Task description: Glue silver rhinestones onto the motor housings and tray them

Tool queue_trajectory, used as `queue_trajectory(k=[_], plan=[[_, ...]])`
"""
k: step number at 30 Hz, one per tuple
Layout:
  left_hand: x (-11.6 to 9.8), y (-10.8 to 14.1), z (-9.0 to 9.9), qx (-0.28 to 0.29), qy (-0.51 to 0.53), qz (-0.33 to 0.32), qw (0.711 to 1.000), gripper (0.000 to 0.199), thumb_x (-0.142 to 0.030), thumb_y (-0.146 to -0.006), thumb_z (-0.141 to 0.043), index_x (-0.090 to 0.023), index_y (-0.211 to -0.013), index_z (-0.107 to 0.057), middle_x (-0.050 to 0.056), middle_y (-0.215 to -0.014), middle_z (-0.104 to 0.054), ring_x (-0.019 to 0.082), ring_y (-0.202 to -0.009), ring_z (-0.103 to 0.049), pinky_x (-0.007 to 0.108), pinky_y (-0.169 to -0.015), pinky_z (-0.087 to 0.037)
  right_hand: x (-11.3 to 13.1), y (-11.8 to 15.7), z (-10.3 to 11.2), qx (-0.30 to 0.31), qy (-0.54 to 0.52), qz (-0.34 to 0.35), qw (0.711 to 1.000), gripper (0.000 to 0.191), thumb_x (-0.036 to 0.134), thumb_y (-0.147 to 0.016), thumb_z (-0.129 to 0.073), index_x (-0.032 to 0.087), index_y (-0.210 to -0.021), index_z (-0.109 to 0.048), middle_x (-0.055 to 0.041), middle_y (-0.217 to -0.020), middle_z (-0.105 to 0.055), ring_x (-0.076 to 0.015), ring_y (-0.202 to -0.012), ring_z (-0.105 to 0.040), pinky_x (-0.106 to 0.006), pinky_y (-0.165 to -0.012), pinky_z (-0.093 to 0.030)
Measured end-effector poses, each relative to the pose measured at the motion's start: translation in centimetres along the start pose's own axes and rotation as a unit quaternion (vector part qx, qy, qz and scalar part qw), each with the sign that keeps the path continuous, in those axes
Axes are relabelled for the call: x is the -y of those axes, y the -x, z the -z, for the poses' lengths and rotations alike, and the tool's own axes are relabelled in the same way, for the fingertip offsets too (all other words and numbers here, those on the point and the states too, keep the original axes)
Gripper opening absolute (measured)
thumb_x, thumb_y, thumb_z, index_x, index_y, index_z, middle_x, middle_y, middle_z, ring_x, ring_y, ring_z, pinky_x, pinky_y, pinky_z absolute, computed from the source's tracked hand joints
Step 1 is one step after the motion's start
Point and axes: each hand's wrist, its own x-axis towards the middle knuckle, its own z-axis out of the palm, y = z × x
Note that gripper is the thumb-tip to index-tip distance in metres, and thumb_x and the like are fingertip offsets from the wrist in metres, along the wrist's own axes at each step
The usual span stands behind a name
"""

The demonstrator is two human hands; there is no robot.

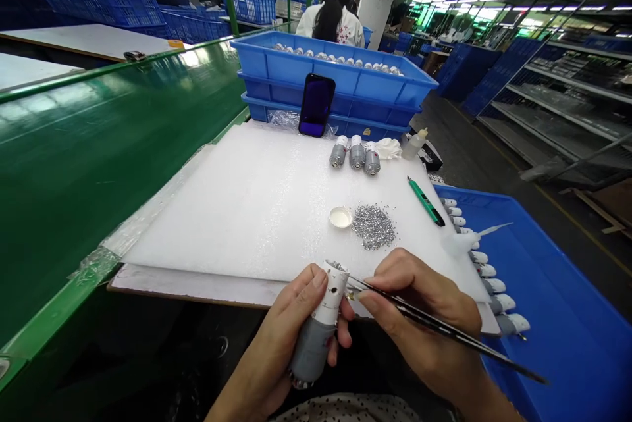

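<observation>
My left hand is wrapped round a white and grey cylinder, tilted, its open white end upward. My right hand pinches dark tweezers, whose tips are at the rim of the cylinder's white end. Whether the tips hold anything is too small to tell. Beyond the hands, a small round white dish sits beside a pile of tiny silvery pieces on a white foam sheet. Three similar cylinders lie farther back.
A green cutter and a small bottle are at the right. A phone leans on stacked blue crates. A blue tray at the right holds several cylinders. A person is seen from behind.
</observation>
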Motion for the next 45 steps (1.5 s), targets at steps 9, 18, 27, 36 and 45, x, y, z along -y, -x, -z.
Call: queue_trajectory(k=[9, 18, 27, 36, 45], plan=[[0.2, 0.0, -0.3, -0.013, 0.042, 0.047, 0.998, 0.054, -0.056, -0.091, -0.047, -0.014, -0.061, -0.064, 0.004, -0.055, -0.063, 0.009, -0.042, -0.054, 0.018, -0.044, -0.038, -0.2, -0.8, 0.1, 0.022, 0.059, 0.08, 0.995, 0.012, 0.008, -0.086, -0.064, 0.019, -0.086, -0.059, 0.0007, -0.069, -0.062, -0.0109, -0.061, -0.057, -0.024, -0.056, -0.045], [0.1, 0.0, -0.7, -0.014, 0.018, 0.045, 0.999, 0.053, -0.058, -0.09, -0.05, -0.015, -0.061, -0.063, 0.003, -0.053, -0.062, 0.009, -0.042, -0.052, 0.019, -0.043, -0.038, -0.4, -1.0, 0.3, 0.056, 0.074, 0.104, 0.99, 0.01, 0.007, -0.087, -0.062, 0.017, -0.087, -0.06, -0.0024, -0.067, -0.06, -0.0134, -0.063, -0.054, -0.025, -0.052, -0.043], [0.1, -0.3, -0.7, -0.019, -0.016, 0.002, 1.0, 0.04, -0.055, -0.09, -0.051, -0.019, -0.074, -0.056, -0.001, -0.051, -0.061, 0.01, -0.043, -0.051, 0.019, -0.043, -0.041, -0.8, -0.8, -0.3, 0.035, 0.127, 0.16, 0.978, 0.015, 0.004, -0.088, -0.058, 0.018, -0.085, -0.061, -0.0026, -0.067, -0.064, -0.0135, -0.062, -0.059, -0.024, -0.053, -0.05], [0.3, -0.9, -0.1, -0.036, -0.039, 0.015, 0.998, 0.04, -0.057, -0.09, -0.05, -0.019, -0.079, -0.055, -0.001, -0.064, -0.063, 0.008, -0.046, -0.051, 0.019, -0.046, -0.039, -2.5, -0.3, 0.3, -0.031, 0.071, 0.085, 0.993, 0.008, 0.011, -0.085, -0.064, 0.019, -0.088, -0.062, -0.0013, -0.072, -0.062, -0.0136, -0.063, -0.058, -0.024, -0.053, -0.047], [0.0, -0.8, 0.2, -0.077, -0.002, -0.003, 0.997, 0.034, -0.05, -0.079, -0.071, -0.019, -0.089, -0.06, -0.002, -0.073, -0.065, 0.009, -0.056, -0.056, 0.019, -0.054, -0.042, -8.4, -1.5, 2.5, -0.072, 0.134, -0.167, 0.974, 0.028, 0.033, -0.085, -0.065, 0.018, -0.064, -0.056, 0.0045, -0.056, -0.046, -0.0108, -0.055, -0.041, -0.025, -0.052, -0.034]])
